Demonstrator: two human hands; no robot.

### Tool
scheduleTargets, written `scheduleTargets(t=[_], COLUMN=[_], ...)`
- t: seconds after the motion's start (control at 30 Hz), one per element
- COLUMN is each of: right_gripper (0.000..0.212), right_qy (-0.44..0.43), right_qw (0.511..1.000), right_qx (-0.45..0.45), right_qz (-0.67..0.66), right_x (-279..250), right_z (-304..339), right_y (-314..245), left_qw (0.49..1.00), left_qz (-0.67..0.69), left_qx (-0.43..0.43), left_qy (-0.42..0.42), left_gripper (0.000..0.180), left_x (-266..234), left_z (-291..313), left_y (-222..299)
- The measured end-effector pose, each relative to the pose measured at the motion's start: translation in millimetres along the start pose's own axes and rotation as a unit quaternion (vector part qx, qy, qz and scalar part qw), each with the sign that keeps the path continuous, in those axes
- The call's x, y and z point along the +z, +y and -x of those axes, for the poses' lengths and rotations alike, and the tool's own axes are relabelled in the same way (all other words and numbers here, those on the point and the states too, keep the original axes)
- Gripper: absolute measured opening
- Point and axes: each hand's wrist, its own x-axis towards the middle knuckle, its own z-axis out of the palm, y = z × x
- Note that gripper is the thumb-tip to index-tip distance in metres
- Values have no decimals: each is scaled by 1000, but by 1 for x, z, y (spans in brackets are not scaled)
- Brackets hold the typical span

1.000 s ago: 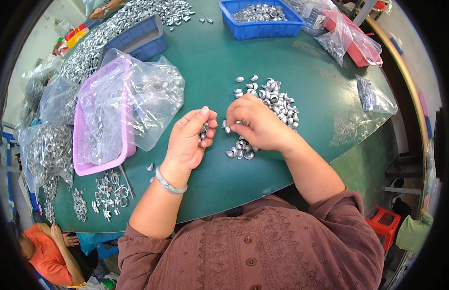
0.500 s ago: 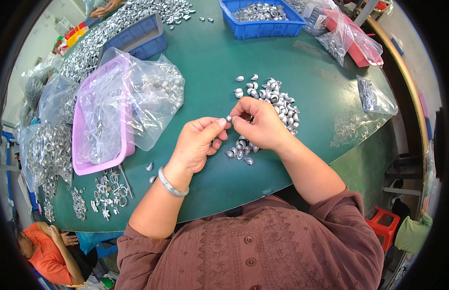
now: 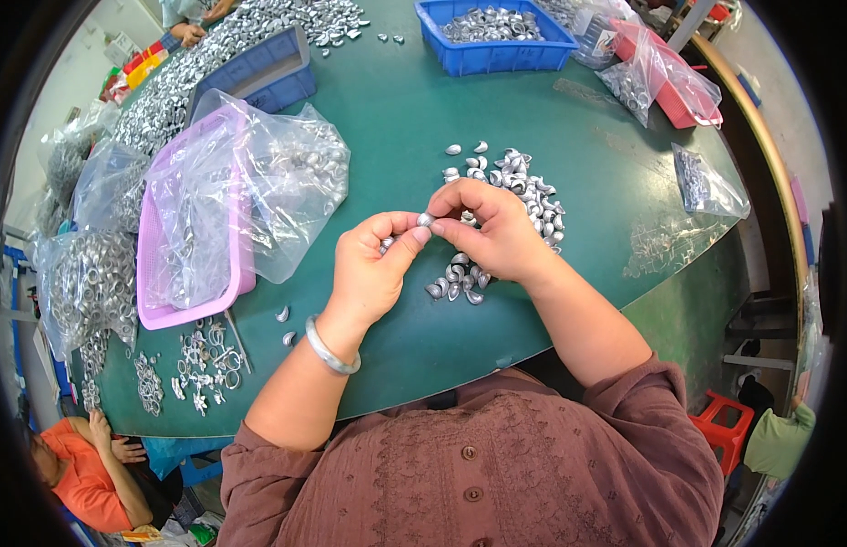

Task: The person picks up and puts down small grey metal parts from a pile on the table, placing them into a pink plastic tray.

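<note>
Silver piece (image 3: 425, 220) – between both hands (image 3: 370, 267) (image 3: 498, 232)

The person's two hands (image 3: 367, 269) (image 3: 499, 239) were central! Two blue bins (image 3: 291, 87) (image 3: 501, 59) stood at eleven and one o'clock, one purple basket (image 3: 182, 314) near nine, one red tray (image 3: 680, 111) at two, one red stool (image 3: 735, 415) at four!

no readable text, labels, brands, numbers or signs in view, any print too small or blurred
</note>
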Motion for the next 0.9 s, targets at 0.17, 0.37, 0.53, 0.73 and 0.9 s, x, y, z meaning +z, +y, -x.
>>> scheduleTargets(t=[0.17,0.37,0.53,0.73,0.9], right_gripper=[9,9,11,14,16], right_qy=[-47,-46,-24,-29,-19], right_qw=[999,997,999,997,993], right_qx=[6,7,-26,-71,-111], right_qz=[-20,-58,-28,-14,20], right_x=[-6,-6,-4,-4,-5], right_z=[-2,0,-2,-3,-4], right_y=[-6,-3,-4,-4,-7], left_qw=[997,997,984,987,987], left_qz=[-45,-39,-108,-64,-80], left_qx=[61,63,138,149,140], left_qy=[9,4,20,17,11], left_gripper=[12,11,10,12,14], left_x=[-1,0,-2,3,3], left_z=[0,2,1,3,5], left_y=[-2,0,1,1,3])
